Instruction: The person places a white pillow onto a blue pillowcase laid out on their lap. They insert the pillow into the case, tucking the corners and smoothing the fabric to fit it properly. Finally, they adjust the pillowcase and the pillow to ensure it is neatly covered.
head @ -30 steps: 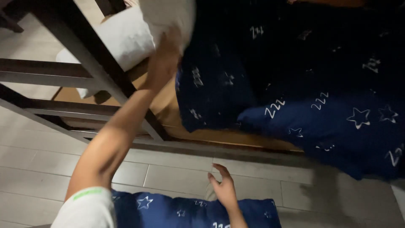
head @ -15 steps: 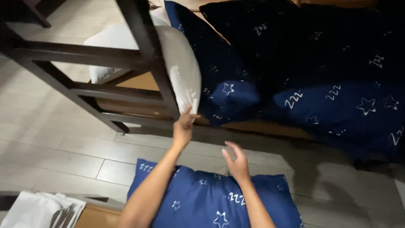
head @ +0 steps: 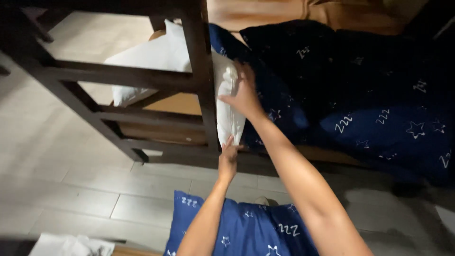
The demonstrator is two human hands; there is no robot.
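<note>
A white pillow point(head: 156, 61) lies on a wooden bed, partly behind a dark wooden ladder frame point(head: 201, 80). My right hand point(head: 244, 92) presses on the pillow's side near its upper edge, fingers closed over the fabric. My left hand point(head: 228, 156) holds the pillow's lower corner at the bed's edge. A dark blue blanket with white stars point(head: 379, 109) is spread over the bed to the right. Below my arms a blue star-patterned pillow point(head: 241, 227) lies on the floor.
The floor is pale grey tile point(head: 71, 175). A white crumpled cloth point(head: 71, 245) lies at the lower left on a wooden surface. The bed's wooden base point(head: 170, 104) shows under the white pillow.
My right hand has risen from over the floor pillow to the white pillow's side. My left hand stays at the pillow's lower corner. The view has shifted right and closer.
</note>
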